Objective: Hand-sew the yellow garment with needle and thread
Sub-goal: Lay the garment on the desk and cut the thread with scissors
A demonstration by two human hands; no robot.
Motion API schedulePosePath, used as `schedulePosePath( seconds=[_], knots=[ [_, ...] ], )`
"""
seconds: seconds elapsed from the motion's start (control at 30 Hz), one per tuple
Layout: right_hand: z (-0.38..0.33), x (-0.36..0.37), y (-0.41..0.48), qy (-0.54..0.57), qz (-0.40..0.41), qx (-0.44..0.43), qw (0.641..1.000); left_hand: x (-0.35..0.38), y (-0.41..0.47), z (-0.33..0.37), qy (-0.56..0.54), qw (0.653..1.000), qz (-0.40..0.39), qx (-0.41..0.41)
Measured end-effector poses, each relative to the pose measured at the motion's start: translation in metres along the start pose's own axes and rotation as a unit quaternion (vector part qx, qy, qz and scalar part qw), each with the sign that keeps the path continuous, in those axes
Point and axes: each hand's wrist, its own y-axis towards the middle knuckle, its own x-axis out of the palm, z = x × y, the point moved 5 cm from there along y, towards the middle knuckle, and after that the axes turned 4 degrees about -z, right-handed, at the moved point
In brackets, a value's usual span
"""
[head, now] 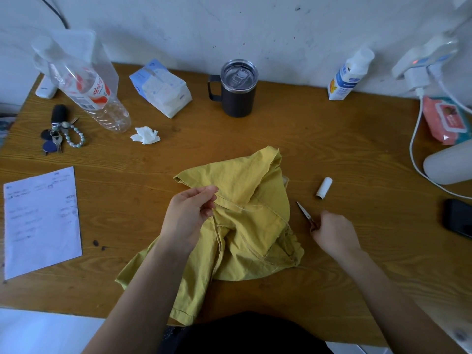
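Head view: left hand (190, 213) pinches yellow garment (249, 241), right hand (332, 232) grips scissors (304, 212).

No wording showing sharply enough to read, clear plastic water bottle (86, 85) carrying blurred characters on its red-and-white label, white printed paper sheet (40, 221) bearing faint illegible lines, blue-and-white carton (343, 80) and pink wet-wipe pack (445, 121) showing only smeared print

Person is wearing black clothing (245, 333), showing just below the table's (332, 139) near edge. Pale speckles (169, 333) are showing on its left side by that edge. Left hand (187, 213), right hand (332, 232) and both forearms are showing bare over the table.
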Motion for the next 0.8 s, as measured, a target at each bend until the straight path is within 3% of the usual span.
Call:
schedulePosePath(
  seconds=[0.27,0.5,0.8],
  knots=[
    [0.004,-0.002,0.003,0.083,-0.057,0.03,0.994,-0.009,-0.003,0.027,-0.05,0.997,-0.004,0.054],
    [-0.001,0.004,0.001,0.064,-0.064,0.011,0.996,-0.032,-0.001,0.059,-0.098,0.99,0.034,0.096],
    [-0.008,0.007,-0.004,0.051,-0.01,-0.034,0.998,-0.057,0.0,0.08,-0.137,0.982,0.084,0.099]
  ],
)
